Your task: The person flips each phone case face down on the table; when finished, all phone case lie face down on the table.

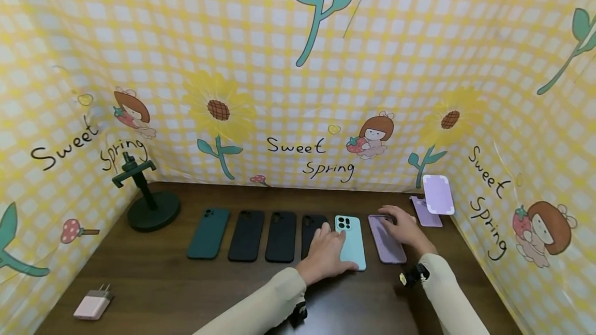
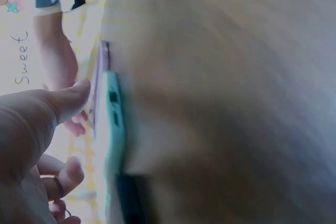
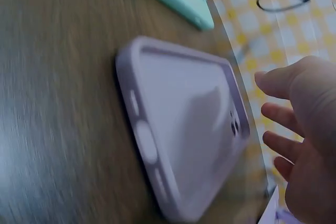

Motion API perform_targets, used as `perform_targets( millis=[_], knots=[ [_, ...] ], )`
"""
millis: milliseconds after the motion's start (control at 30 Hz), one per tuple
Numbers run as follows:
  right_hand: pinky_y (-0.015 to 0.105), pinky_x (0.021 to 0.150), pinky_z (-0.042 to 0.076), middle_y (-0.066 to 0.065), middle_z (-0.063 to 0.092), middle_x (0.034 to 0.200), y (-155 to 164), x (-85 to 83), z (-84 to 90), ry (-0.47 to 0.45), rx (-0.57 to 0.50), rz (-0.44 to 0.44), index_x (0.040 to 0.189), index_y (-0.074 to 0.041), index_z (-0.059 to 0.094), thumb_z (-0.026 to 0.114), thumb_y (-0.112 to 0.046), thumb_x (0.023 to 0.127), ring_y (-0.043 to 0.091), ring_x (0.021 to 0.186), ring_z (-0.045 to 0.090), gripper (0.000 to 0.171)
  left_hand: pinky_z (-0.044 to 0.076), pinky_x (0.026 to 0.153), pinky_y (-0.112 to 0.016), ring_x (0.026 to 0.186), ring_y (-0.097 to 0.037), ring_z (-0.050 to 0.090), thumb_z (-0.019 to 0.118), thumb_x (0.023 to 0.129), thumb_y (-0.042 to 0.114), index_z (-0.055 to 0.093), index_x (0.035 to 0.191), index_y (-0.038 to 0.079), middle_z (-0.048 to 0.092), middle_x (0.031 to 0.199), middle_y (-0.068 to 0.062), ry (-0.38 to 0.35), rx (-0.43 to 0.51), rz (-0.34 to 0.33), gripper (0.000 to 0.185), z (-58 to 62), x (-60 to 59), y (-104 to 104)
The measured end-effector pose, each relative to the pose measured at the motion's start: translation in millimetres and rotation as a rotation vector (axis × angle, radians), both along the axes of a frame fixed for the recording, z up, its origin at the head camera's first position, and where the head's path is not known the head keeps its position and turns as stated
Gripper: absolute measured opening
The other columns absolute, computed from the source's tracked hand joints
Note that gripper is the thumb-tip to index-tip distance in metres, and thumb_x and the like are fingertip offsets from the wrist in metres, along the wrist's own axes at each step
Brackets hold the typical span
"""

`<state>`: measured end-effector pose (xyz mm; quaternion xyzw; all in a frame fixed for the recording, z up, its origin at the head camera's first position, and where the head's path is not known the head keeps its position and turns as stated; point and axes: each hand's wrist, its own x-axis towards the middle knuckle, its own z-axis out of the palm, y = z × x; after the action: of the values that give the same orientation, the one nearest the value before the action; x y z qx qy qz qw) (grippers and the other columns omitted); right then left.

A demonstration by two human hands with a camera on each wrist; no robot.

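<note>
My left hand [image 1: 324, 253] is over a mint phone case [image 1: 355, 244] lying back up, its fingers loosely bent and its thumb by the case's lower edge. In the left wrist view the thumb [image 2: 73, 98] stands out straight; contact with the case is unclear. Over the upper end of a lilac phone case [image 1: 390, 248] hovers my right hand [image 1: 406, 230]. That case [image 3: 178, 114] lies with its hollow inside facing up, and the relaxed fingers [image 3: 281, 116] are apart from it in the right wrist view. A black phone case [image 1: 311, 224] is partly hidden behind my left hand.
Left of the hands, in a row, lie two more black phone cases [image 1: 281, 237] and a dark teal one [image 1: 208, 234]. A dark green phone stand [image 1: 153, 212] is at back left, a lilac stand [image 1: 437, 195] at back right. A charger plug [image 1: 93, 304] lies at front left.
</note>
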<state>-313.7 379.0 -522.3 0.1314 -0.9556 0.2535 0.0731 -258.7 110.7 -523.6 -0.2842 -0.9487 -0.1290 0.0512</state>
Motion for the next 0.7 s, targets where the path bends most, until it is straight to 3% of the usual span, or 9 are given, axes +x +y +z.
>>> perform_targets(
  millis=[167, 333, 533, 700],
  knots=[
    [0.059, 0.099, 0.037, 0.023, 0.056, 0.129, 16.2, 1.9, -1.4, -0.064, -0.040, -0.034, 0.124, 0.000, 0.060, 0.062, -0.011, 0.091, 0.042, 0.122, 0.050, 0.035, 0.029, 0.077, -0.029, 0.089, -0.015, 0.033, 0.060, 0.080, 0.067, 0.050, 0.139, 0.020, 0.061, 0.121, 0.001, -0.018, 0.007, -0.080, 0.076, 9.6, 4.5, 15.9],
    [0.057, 0.096, 0.041, 0.022, 0.059, 0.126, 25.7, 0.9, -5.3, -0.118, -0.046, -0.046, 0.125, -0.001, 0.060, 0.061, -0.016, 0.093, 0.042, 0.119, 0.053, 0.035, 0.027, 0.074, -0.028, 0.089, -0.015, 0.031, 0.059, 0.083, 0.063, 0.047, 0.140, 0.031, 0.055, 0.111, 0.003, -0.010, -0.031, -0.125, 0.067, 10.5, 12.0, 37.8],
    [0.056, 0.093, 0.043, 0.020, 0.064, 0.121, 34.1, 7.3, -9.8, -0.096, -0.035, -0.033, 0.117, -0.001, 0.066, 0.064, -0.010, 0.090, 0.041, 0.115, 0.057, 0.028, 0.021, 0.071, -0.028, 0.085, -0.013, 0.027, 0.055, 0.085, 0.063, 0.042, 0.141, 0.040, 0.050, 0.101, 0.008, -0.043, -0.115, -0.207, 0.061, 7.9, 20.8, 59.4],
    [0.054, 0.093, 0.045, 0.019, 0.065, 0.119, 30.0, -0.3, -6.0, -0.072, -0.011, 0.027, 0.111, 0.000, 0.069, 0.065, -0.007, 0.088, 0.040, 0.113, 0.058, 0.025, 0.022, 0.073, -0.030, 0.087, -0.014, 0.028, 0.056, 0.084, 0.063, 0.048, 0.134, 0.044, 0.051, 0.103, 0.009, -0.037, -0.173, -0.188, 0.054, 6.5, 17.0, 64.0]
  ],
)
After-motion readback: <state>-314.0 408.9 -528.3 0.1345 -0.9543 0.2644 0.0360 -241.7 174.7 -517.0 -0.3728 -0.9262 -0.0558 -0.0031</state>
